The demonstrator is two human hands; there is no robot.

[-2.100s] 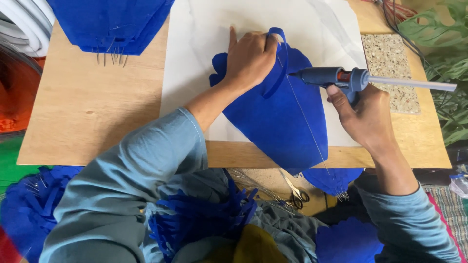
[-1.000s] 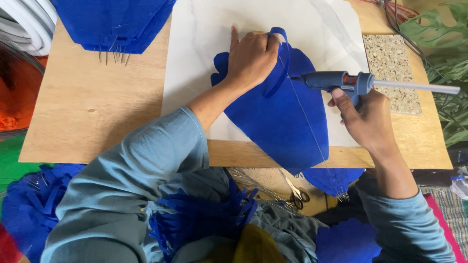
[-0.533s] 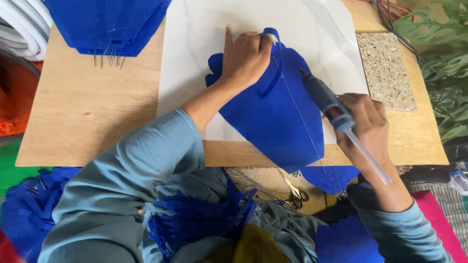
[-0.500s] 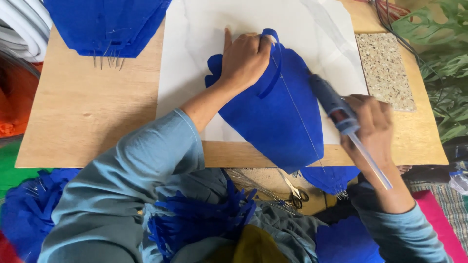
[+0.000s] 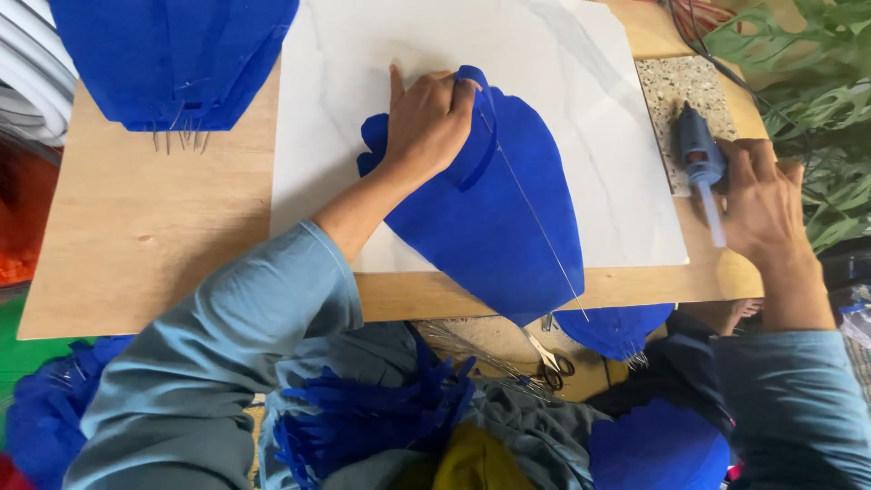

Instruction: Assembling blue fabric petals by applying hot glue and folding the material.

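Note:
A blue petal-shaped sheet (image 5: 490, 218) lies on a white marble-look board (image 5: 581, 109), its tip hanging over the table's near edge. My left hand (image 5: 426, 122) presses down on its upper end, fingers curled over a folded blue strip. A thin wire (image 5: 535, 218) runs down the sheet. My right hand (image 5: 767, 200) is at the table's right edge, around a blue glue gun (image 5: 699, 150) that rests on a speckled tile (image 5: 676, 82), nozzle pointing away from me. The gun's handle is hidden under my fingers.
Several more blue sheets with wire ends (image 5: 172, 54) lie stacked at the far left of the wooden table (image 5: 154, 227). Scissors (image 5: 553, 367) and more blue pieces (image 5: 363, 417) sit in my lap. Green plant leaves (image 5: 817, 91) crowd the right side.
My right hand carried the glue gun away from the blue sheet, to the right, and lowered it onto the speckled tile. My left hand kept pressing the sheet's top.

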